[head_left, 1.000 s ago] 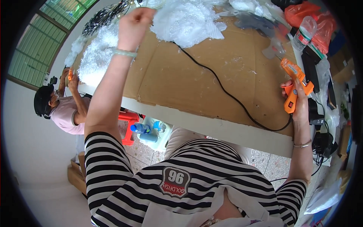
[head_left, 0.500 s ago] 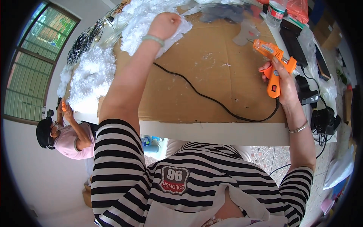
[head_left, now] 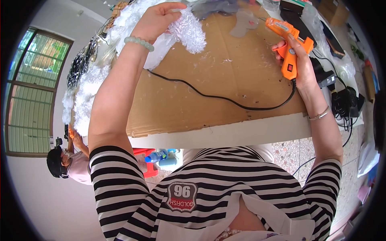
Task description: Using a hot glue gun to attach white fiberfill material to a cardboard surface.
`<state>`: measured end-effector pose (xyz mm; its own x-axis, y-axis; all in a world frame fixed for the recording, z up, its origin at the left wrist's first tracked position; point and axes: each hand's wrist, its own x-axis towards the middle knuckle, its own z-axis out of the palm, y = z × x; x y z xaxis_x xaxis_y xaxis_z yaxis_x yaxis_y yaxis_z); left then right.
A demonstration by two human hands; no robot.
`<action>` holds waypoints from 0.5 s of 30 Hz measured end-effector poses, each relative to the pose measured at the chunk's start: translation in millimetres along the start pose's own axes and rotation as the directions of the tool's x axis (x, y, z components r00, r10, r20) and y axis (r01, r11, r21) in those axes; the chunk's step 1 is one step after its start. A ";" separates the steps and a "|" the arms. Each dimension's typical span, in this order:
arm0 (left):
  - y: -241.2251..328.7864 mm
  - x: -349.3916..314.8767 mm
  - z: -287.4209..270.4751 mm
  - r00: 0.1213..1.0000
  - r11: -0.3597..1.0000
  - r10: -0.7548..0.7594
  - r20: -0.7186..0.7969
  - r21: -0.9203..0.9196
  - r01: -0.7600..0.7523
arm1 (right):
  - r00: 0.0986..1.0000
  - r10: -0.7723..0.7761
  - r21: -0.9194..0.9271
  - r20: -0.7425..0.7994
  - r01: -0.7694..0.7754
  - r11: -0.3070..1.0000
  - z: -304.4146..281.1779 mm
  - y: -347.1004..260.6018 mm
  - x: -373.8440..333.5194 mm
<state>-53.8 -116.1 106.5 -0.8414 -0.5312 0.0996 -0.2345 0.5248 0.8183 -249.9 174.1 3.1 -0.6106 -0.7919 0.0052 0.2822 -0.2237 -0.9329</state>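
Note:
My right hand (head_left: 297, 56) is wrapped around the handle of an orange hot glue gun (head_left: 290, 52). Its nozzle points to the far left, near a patch of clear film (head_left: 244, 23) on the cardboard. At the far left, my left hand (head_left: 159, 20) reaches over a heap of white fluffy tinsel-like material (head_left: 134, 20). Index finger and thumb are apart; the other fingers are partly hidden. Beside and under that hand lies a white fluffy piece (head_left: 188, 32), spread onto the cardboard sheet (head_left: 193, 92). The glue gun's black cord (head_left: 225, 103) curves across the sheet.
More white fluff (head_left: 90, 92) lies along the left table edge, near bundled dark strands (head_left: 80, 62). On the right are a black box (head_left: 298, 26), black adapters with cables (head_left: 346, 103) and plastic bags. A co-worker (head_left: 72, 160) stands at left. A blue-capped bottle (head_left: 156, 156) is below the table.
My left hand has gone from closed to fingers apart and shifted left. A white fluffy piece now shows beside it. The glue gun stays in my right hand; the whole view has shifted slightly.

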 end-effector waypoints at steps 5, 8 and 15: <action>-7.0 4.5 -2.8 0.999 1.000 -0.001 0.036 0.028 0.000 | 0.995 -0.082 0.027 0.050 0.081 0.996 2.9 -3.3 -4.0; 24.9 6.9 4.0 0.946 0.889 0.323 -0.016 0.347 -0.298 | 0.992 -0.116 0.038 0.049 0.115 0.993 3.4 -5.5 -7.8; 60.3 -45.0 71.2 0.717 0.467 0.533 0.449 0.551 -0.692 | 0.935 -0.281 0.194 -0.216 0.323 0.926 12.5 -19.8 -11.2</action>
<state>-64.8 -13.2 111.0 -0.9469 0.1978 0.2535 0.2048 0.9788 0.0013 -239.4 180.3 26.0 -0.8102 -0.5547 0.1895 0.2073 -0.5735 -0.7925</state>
